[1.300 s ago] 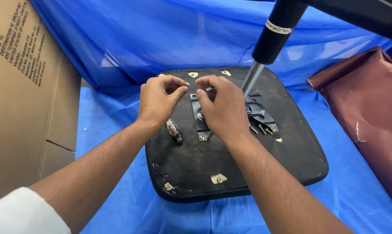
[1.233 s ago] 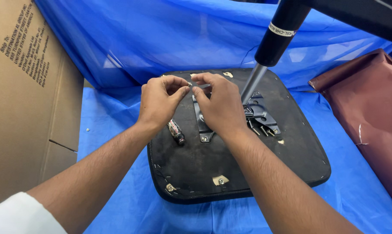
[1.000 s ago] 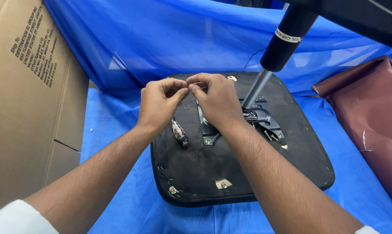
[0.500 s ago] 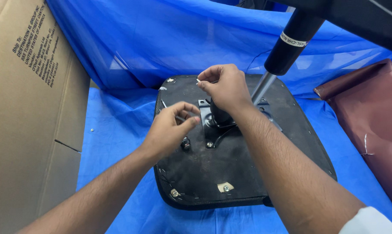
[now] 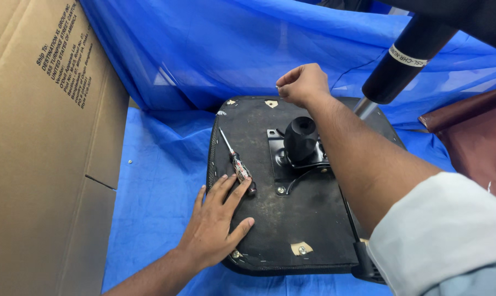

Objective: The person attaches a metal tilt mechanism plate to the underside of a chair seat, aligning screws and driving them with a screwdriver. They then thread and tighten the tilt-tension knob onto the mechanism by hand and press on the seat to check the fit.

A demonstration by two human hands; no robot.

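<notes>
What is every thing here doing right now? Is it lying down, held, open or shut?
Seat: upside down, flat on the blue sheet.
Screwdriver: lying on the seat, not held.
Left hand: open, flat on the seat, fingertips by the screwdriver handle.
Right hand: raised, fingers pinched shut; anything in them is too small to tell.
Black knob: upright on the metal plate.
Cardboard box: standing at left.

A black upturned chair seat base point(image 5: 313, 219) lies on a blue plastic sheet point(image 5: 149, 181). The left hand point(image 5: 217, 222) rests flat on its near-left part, fingertips touching a small screwdriver with a patterned handle point(image 5: 236, 160). The right hand point(image 5: 302, 85) hovers closed above the far edge, pinching something too small to tell. A black cylindrical knob point(image 5: 301, 137) stands on the metal mounting plate point(image 5: 283, 164). A brown cardboard box point(image 5: 39, 137) stands at left.
</notes>
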